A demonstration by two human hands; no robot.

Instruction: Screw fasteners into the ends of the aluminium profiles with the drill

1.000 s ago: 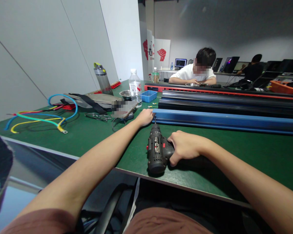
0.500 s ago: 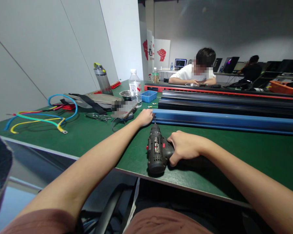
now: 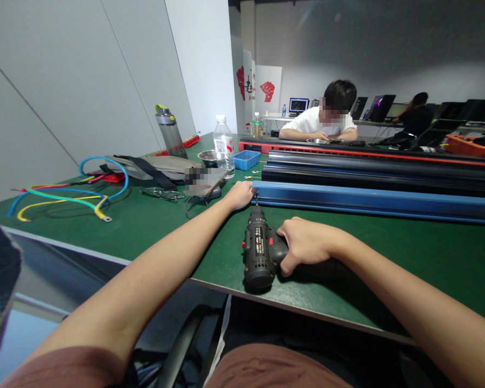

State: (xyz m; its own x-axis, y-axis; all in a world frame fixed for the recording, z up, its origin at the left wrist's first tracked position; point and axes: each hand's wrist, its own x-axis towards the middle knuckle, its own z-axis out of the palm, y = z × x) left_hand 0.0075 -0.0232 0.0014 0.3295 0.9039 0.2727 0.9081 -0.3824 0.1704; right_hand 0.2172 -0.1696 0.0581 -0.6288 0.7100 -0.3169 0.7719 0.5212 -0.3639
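Observation:
A black cordless drill (image 3: 260, 248) lies on its side on the green table, its grip inside my right hand (image 3: 305, 245), whose fingers are wrapped round it. The bit points away from me and meets the near face of a long blue metal profile (image 3: 364, 200) close to its left end. That same end is gripped by my left hand (image 3: 241, 195); its fingertips are partly hidden behind the profile. Whether the bit turns cannot be made out.
Behind the blue profile lie dark profiles (image 3: 327, 160) and a long red strip (image 3: 248, 145). A water bottle (image 3: 225, 151), a blue tray (image 3: 246, 160), a phone (image 3: 206, 181) and coloured cables (image 3: 64, 196) are on the left. A person (image 3: 307, 126) sits across the table.

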